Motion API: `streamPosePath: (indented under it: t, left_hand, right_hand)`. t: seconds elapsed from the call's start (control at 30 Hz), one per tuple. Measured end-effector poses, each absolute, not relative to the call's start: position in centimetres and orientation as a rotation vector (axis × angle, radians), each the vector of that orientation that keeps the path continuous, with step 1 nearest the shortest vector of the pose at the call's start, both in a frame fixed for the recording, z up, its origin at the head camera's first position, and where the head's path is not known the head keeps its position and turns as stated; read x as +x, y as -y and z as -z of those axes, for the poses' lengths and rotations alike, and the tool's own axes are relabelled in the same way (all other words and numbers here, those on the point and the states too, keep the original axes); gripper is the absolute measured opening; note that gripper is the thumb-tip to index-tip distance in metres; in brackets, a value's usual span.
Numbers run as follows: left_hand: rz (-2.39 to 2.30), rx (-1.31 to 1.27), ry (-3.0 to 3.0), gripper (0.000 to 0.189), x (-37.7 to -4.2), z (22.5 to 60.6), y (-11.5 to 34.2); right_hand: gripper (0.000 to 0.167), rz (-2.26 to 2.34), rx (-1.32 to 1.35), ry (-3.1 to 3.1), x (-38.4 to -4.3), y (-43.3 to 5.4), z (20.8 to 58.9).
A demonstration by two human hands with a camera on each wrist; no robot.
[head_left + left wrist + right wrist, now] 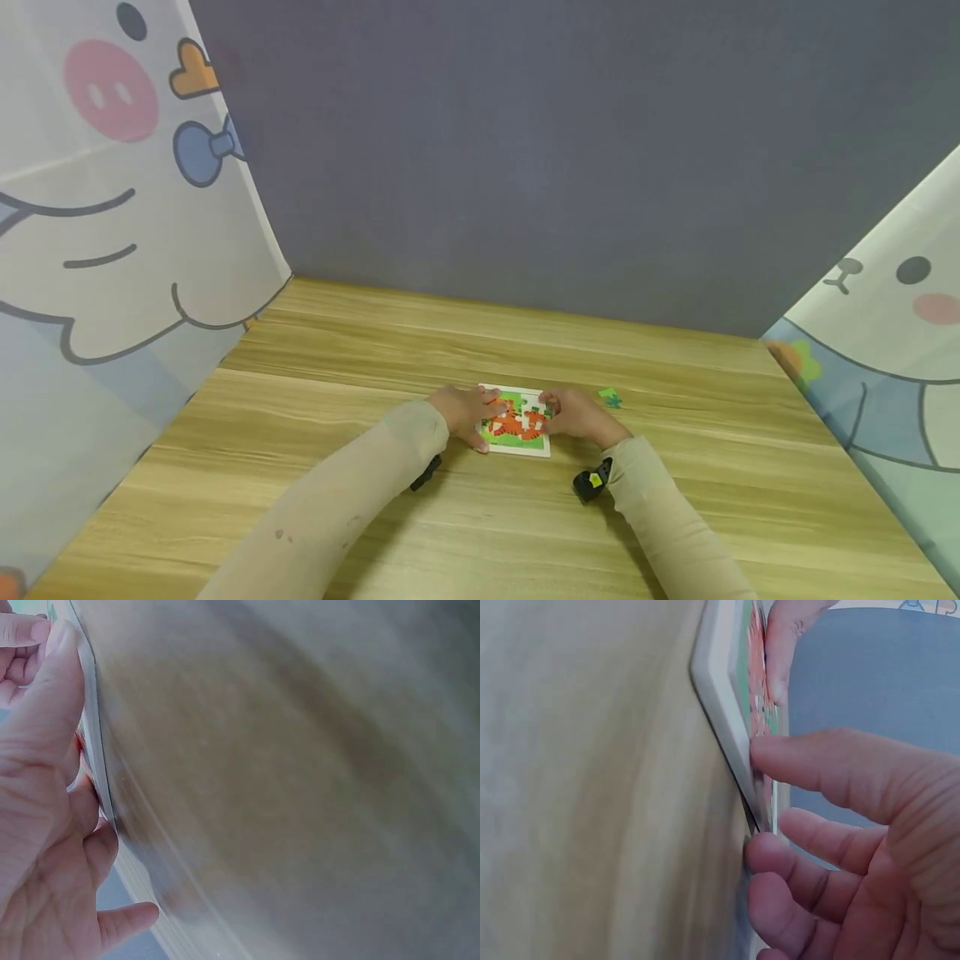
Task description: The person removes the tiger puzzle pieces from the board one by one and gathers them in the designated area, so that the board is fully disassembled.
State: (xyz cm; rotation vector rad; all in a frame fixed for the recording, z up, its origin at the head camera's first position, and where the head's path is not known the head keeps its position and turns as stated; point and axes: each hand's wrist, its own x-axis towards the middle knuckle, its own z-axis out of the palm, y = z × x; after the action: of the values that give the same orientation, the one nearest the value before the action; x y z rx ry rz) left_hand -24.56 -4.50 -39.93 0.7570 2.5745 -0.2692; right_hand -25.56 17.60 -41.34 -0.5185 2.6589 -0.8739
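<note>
Framed puzzle (pixel 517 428) lies between both hands, right side pinched

I log the left hand (pixel 463 410) first: its fingers are spread and laid over the left part of the puzzle, its thumb (pixel 56 690) set against the white frame (pixel 517 452) near the near left corner. That grip is loose, curled round nothing.

The puzzle lies on the wooden table (pixel 262 400), directly between the hands and touched by both. Its picture shows an orange striped animal on green, with a white patch toward the upper right.

The right hand (pixel 573 414) is closed in a pinch at the puzzle's right edge, thumb (pixel 802 759) at the picture side, fingers bent by the rim. Whether a separate piece sits inside that pinch, I cannot tell.

Count, left to right: one cartoon panel (pixel 112 183), one pale sleeve (pixel 352 475), one black wrist device (pixel 426 473), one puzzle in one frame, a second wrist device (pixel 588 485), green puzzle material (pixel 611 397) well clear of the frame (one piece or two, I cannot determine), a second sleeve (pixel 667 517), a second cartoon panel (pixel 900 333).

Markings: the second wrist device bears one yellow mark (pixel 596 480), too small for me to read
</note>
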Motion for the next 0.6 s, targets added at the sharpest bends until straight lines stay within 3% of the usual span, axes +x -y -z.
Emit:
streamPosePath:
  t: [0.07,0.6]
  left_hand:
    - [0.282,0.759,-2.572,0.082,-24.54,39.93,4.44]
    - [0.275,0.75,-2.565,0.082,-24.47,39.75,4.54]
  right_hand:
    - [0.041,0.852,-0.502,-2.672,-25.51,-17.7,41.27]
    - [0.028,0.765,-0.506,-2.755,-25.36,-17.63,41.28]
